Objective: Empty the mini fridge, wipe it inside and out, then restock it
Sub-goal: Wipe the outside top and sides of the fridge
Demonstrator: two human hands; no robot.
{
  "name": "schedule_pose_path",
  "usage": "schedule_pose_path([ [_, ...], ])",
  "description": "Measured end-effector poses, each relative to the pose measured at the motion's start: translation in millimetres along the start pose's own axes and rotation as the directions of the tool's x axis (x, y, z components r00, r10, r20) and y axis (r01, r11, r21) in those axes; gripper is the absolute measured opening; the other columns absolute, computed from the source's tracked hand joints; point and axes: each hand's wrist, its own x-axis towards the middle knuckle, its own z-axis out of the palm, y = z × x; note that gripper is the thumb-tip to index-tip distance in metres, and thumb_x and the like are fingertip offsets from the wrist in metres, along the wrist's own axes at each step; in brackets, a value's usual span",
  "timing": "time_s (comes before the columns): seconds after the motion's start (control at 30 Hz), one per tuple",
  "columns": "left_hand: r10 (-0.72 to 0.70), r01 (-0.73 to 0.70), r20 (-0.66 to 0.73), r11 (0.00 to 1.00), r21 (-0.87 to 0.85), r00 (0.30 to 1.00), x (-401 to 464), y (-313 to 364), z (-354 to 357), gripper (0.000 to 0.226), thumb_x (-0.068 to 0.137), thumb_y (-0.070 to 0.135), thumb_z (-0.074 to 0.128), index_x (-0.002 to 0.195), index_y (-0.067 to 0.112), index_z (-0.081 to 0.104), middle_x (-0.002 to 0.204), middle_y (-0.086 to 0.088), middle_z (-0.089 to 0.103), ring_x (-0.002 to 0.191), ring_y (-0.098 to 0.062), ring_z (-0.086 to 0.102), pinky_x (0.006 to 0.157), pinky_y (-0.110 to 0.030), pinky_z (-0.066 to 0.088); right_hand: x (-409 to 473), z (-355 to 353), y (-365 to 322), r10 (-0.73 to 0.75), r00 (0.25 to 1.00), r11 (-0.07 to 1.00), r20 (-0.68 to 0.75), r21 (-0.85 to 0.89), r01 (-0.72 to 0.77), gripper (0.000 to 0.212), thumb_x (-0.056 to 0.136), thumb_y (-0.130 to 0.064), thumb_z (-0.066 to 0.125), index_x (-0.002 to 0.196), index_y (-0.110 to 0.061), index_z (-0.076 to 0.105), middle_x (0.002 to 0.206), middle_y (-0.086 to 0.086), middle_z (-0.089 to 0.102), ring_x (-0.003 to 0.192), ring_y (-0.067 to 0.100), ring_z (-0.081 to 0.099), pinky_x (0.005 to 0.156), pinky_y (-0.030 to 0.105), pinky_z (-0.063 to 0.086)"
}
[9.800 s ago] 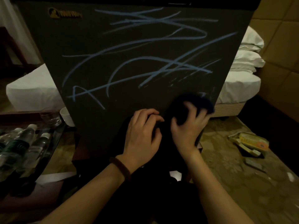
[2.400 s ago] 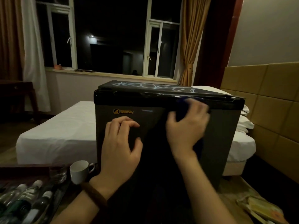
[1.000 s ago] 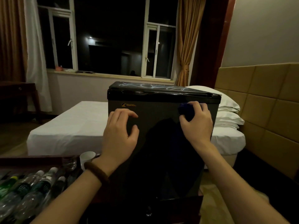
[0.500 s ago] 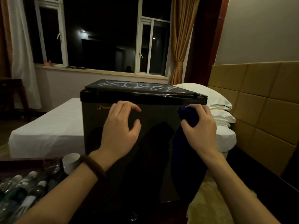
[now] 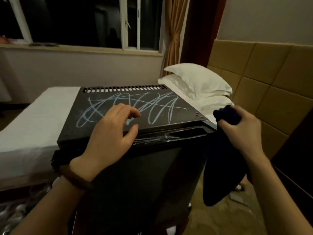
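Centrally, mini fridge (image 5: 152, 175), blue scribbles (image 5: 128, 109) on top; bed (image 5: 33, 119) and window (image 5: 76, 21) beyond. Left hand (image 5: 110, 134) rests relaxed on top; right hand (image 5: 240, 131) grips dark cloth (image 5: 220, 175) at right corner.

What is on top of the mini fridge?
Light blue scribbles cover the top of the mini fridge. The left hand lies over its front edge and hides part of them. Nothing else stands there.

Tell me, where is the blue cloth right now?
In the head view, the dark blue cloth hangs from the right hand, just off the mini fridge's right front corner, in front of the pillows.
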Motion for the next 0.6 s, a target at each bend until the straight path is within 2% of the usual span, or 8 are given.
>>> schedule_pose_path([
  [0.03, -0.041, 0.042, 0.025, 0.998, -0.045, 0.999, 5, -3, -1, 0.016, 0.082, 0.016, 0.057, 0.097, 0.021, 0.055, 0.092, 0.010, 0.053, 0.088, -0.002, 0.049, 0.076, -0.011, 0.037, 9, -5, -5, 0.010, 0.998, 0.999, 0.062, -0.031, -0.008, 0.038, 0.073, -0.012, 0.069, 0.111, -0.015, 0.065, 0.097, 0.004, 0.065, 0.095, 0.022, 0.059, 0.089, 0.037, 0.048],
  [0.1, -0.115, 0.123, 0.079, 0.986, -0.115, 0.990, 12, -8, -2, 0.020, 0.082, 0.005, 0.062, 0.094, 0.019, 0.056, 0.090, 0.007, 0.057, 0.085, 0.000, 0.050, 0.077, -0.007, 0.037, 19, -5, -17, 0.019, 0.952, 0.996, 0.306, -0.094, 0.010, 0.040, 0.073, -0.011, 0.070, 0.112, -0.018, 0.065, 0.098, 0.000, 0.065, 0.096, 0.019, 0.060, 0.088, 0.033, 0.047],
  [0.17, -0.190, 0.209, 0.121, 0.962, -0.176, 0.974, 16, -11, -4, 0.022, 0.081, 0.000, 0.062, 0.092, 0.017, 0.057, 0.089, 0.006, 0.060, 0.087, 0.001, 0.053, 0.077, -0.004, 0.037, 16, 5, -24, 0.000, 0.836, 0.940, 0.548, -0.285, 0.187, 0.032, 0.076, -0.020, 0.069, 0.108, -0.024, 0.064, 0.103, -0.004, 0.064, 0.096, 0.017, 0.059, 0.084, 0.034, 0.050],
  [0.2, -0.233, 0.259, 0.140, 0.943, -0.208, 0.962, 17, -12, -6, 0.022, 0.081, -0.001, 0.062, 0.091, 0.018, 0.057, 0.088, 0.006, 0.061, 0.088, 0.002, 0.054, 0.076, -0.003, 0.037, 11, 12, -27, -0.020, 0.802, 0.871, 0.596, -0.384, 0.307, 0.028, 0.078, -0.027, 0.067, 0.105, -0.025, 0.063, 0.105, -0.005, 0.063, 0.097, 0.017, 0.058, 0.081, 0.036, 0.051],
  [0.27, -0.311, 0.344, 0.159, 0.902, -0.261, 0.937, 21, -12, -12, 0.024, 0.082, -0.001, 0.061, 0.088, 0.021, 0.057, 0.086, 0.009, 0.061, 0.086, 0.002, 0.056, 0.074, -0.004, 0.038, 1, 21, -31, -0.063, 0.804, 0.748, 0.592, -0.505, 0.431, 0.025, 0.079, -0.034, 0.060, 0.102, -0.025, 0.061, 0.106, -0.006, 0.060, 0.101, 0.019, 0.055, 0.074, 0.036, 0.052],
  [0.33, -0.367, 0.404, 0.175, 0.868, -0.289, 0.913, 21, -11, -19, 0.030, 0.083, -0.001, 0.060, 0.086, 0.028, 0.054, 0.086, 0.011, 0.060, 0.084, 0.002, 0.056, 0.073, -0.005, 0.040, -6, 27, -38, -0.047, 0.826, 0.696, 0.562, -0.574, 0.431, 0.021, 0.081, -0.035, 0.056, 0.098, -0.023, 0.059, 0.100, -0.004, 0.059, 0.099, 0.023, 0.055, 0.067, 0.032, 0.049],
  [0.47, -0.439, 0.489, 0.224, 0.824, -0.287, 0.870, 12, -9, -31, 0.032, 0.084, -0.001, 0.060, 0.085, 0.031, 0.053, 0.084, 0.010, 0.060, 0.082, -0.002, 0.057, 0.072, -0.008, 0.042, -6, 35, -65, 0.105, 0.811, 0.714, 0.576, -0.612, 0.342, 0.009, 0.079, -0.029, 0.055, 0.081, -0.020, 0.055, 0.091, 0.000, 0.062, 0.090, 0.025, 0.061, 0.062, 0.029, 0.043],
  [0.6, -0.484, 0.533, 0.227, 0.794, -0.293, 0.845, 3, -11, -39, 0.032, 0.084, -0.001, 0.060, 0.086, 0.030, 0.054, 0.085, 0.009, 0.061, 0.084, -0.002, 0.057, 0.074, -0.009, 0.043, -36, 53, -108, 0.051, 0.787, 0.751, 0.615, -0.543, 0.375, 0.020, 0.079, -0.032, 0.054, 0.095, -0.020, 0.055, 0.102, 0.001, 0.062, 0.096, 0.025, 0.058, 0.070, 0.032, 0.045],
])
